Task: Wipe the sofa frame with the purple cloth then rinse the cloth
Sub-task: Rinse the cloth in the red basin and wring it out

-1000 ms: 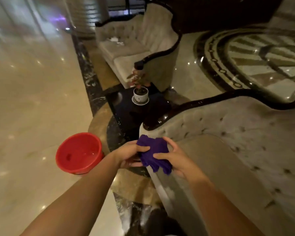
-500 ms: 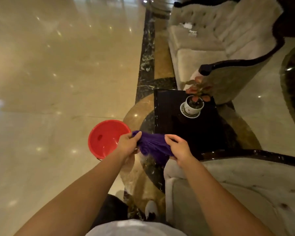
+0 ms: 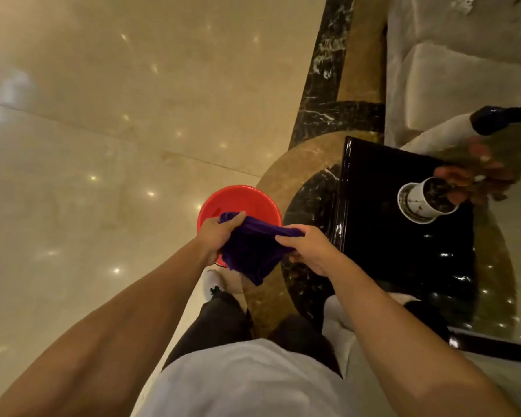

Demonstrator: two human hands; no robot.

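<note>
Both my hands hold the purple cloth, stretched between them in the air. My left hand grips its left end and my right hand grips its right end. The cloth hangs over the near rim of the red basin, which stands on the floor just beyond my hands. The dark glossy sofa frame shows at the lower right, with the pale sofa upholstery next to my right forearm.
A black glossy side table stands right of the basin with a white potted plant on it. A second pale sofa fills the upper right. Polished marble floor spreads to the left. My white shoe is below the basin.
I have turned left and down from the sofa arm toward the basin. Both hands carried the cloth off the sofa and over the basin's near rim.
</note>
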